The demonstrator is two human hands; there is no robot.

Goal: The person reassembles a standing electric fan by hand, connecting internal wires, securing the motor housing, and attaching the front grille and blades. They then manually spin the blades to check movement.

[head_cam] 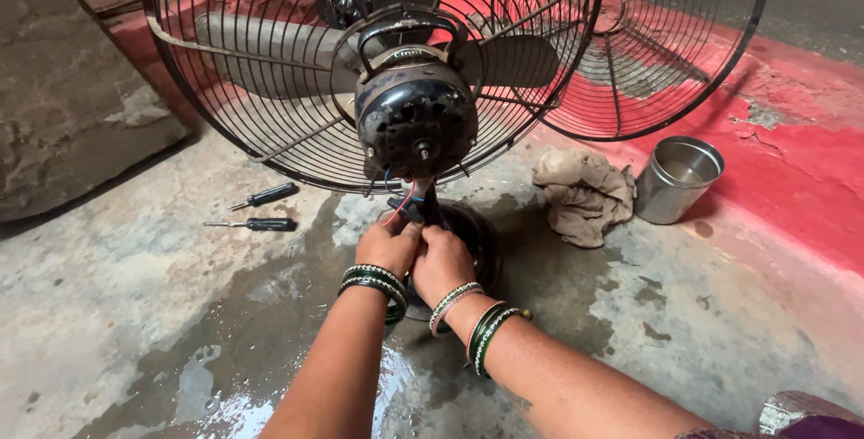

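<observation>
Down on the wet concrete floor (pixel 180 313) we have both hands bunched together at the dark stem of the black round-cage table fan (pixel 378 70), just under its black motor housing (pixel 416 129). Our left hand (pixel 389 243) is curled tight, fingers pinched at the red and blue wires (pixel 400 201) that hang out of the motor's underside. Our right hand (pixel 441 259) is also curled shut, pressed against the left one and gripping at the stem; exactly what sits between its fingers we cannot tell, since the knuckles cover it. Green and pale bangles ring both our wrists.

The fan stands upright on its round black base (pixel 477 241), which our hands and forearms partly hide. Its wire guard and grey blades fill the space above and crowd our view of the motor's front. A second wire guard (pixel 666 34) leans behind it to the right, on the red-painted ledge.

Left of the fan, well apart from our hands, lie two black-handled screwdrivers (pixel 261 210), roughly parallel. To the right lies a crumpled beige rag (pixel 585 194), and just beside it a small steel tumbler (pixel 677 178).
</observation>
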